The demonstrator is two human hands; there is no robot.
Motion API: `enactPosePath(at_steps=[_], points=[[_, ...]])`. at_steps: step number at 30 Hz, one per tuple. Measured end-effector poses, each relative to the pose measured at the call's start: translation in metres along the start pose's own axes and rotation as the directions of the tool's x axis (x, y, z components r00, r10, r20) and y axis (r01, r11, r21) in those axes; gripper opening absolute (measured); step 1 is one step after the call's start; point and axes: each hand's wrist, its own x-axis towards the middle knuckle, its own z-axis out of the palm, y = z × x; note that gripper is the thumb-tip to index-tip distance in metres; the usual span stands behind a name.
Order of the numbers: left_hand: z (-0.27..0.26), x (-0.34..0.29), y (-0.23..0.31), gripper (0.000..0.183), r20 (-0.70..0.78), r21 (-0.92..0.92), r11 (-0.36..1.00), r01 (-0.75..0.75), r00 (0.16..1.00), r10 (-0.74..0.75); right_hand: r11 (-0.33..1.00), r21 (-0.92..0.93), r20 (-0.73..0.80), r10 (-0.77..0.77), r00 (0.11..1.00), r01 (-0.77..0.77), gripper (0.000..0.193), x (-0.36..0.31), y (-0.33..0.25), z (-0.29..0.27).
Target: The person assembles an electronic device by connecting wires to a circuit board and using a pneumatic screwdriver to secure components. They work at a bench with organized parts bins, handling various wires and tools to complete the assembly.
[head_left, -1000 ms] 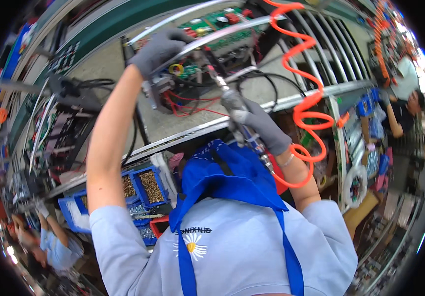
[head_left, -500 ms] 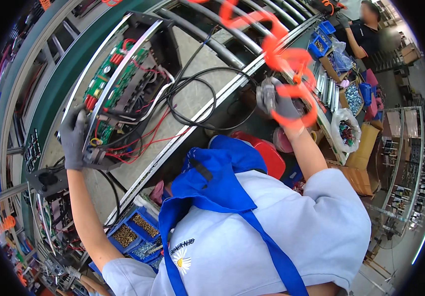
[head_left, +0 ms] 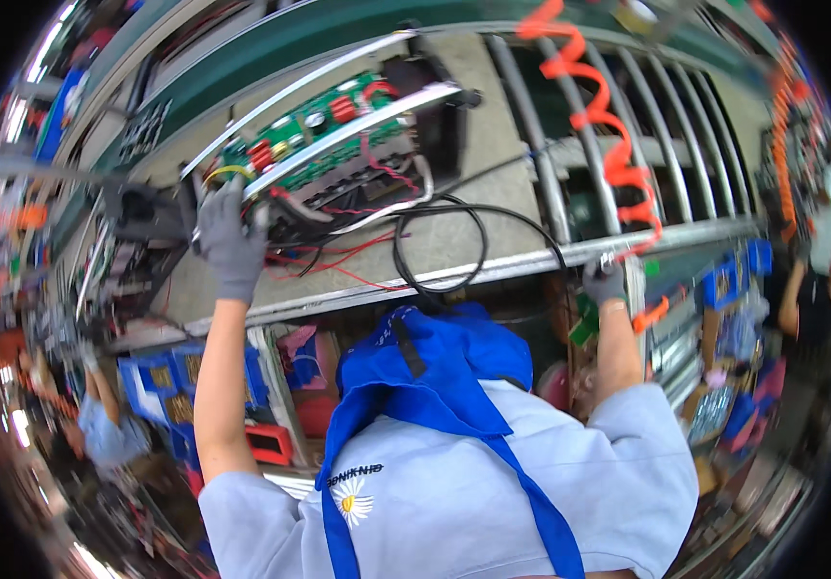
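Observation:
An open electronics chassis [head_left: 449,145] lies on the bench, with green circuit boards [head_left: 324,130], silver rails and red and white wires showing. My gloved left hand [head_left: 232,246] is closed round its near left end. A loop of black cable [head_left: 442,251] runs from the chassis to the right over the bench. Far to the right, beside the bench's front rail, my gloved right hand [head_left: 606,282] is closed on a small metal tool [head_left: 609,259], mostly hidden by the fingers. The lower end of an orange coiled hose [head_left: 628,179] reaches this tool.
Metal conveyor rollers [head_left: 543,145] continue the bench to the right. Blue parts bins [head_left: 169,381] stand below the bench on the left, more blue bins [head_left: 729,280] at the right. Another chassis [head_left: 111,261] sits further left. People [head_left: 111,429] work at both sides.
My view has turned, so the chassis and bench now appear more level and further right. My right hand is lower beside the rail, and the orange hose hangs behind it instead of across it.

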Motion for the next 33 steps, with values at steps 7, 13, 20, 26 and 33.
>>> enactPosePath(at_steps=[7, 13, 20, 26, 33], points=[[0.016, -0.004, 0.01, 0.055, -0.138, 0.058, 0.992, 0.113, 0.985, -0.104, 0.95, -0.152, -0.14, -0.295, 0.945, 0.274, 0.016, -0.002, 0.022, -0.046], [0.02, -0.009, 0.011, 0.058, -0.205, -0.028, 0.992, 0.119, 0.971, -0.122, 0.479, -0.843, -0.294, -0.027, 0.955, -0.246, 0.014, -0.089, 0.09, -0.019], [0.002, -0.102, 0.088, 0.063, -0.142, -0.171, 0.96, 0.223, 0.958, -0.248, -0.311, -0.95, -0.103, 0.287, 0.952, -0.009, 0.026, -0.123, 0.143, 0.068], [-0.059, -0.356, 0.128, 0.058, 0.353, -0.235, 0.859, 0.455, 0.863, -0.361, -0.729, -0.599, 0.309, 0.17, 0.936, 0.33, 0.077, -0.112, 0.234, 0.124], [-0.11, -0.651, 0.15, 0.04, 0.49, 0.141, 0.662, 0.736, 0.53, -0.693, -0.512, -0.847, 0.264, -0.17, 0.949, 0.144, 0.149, -0.083, 0.355, 0.066]])
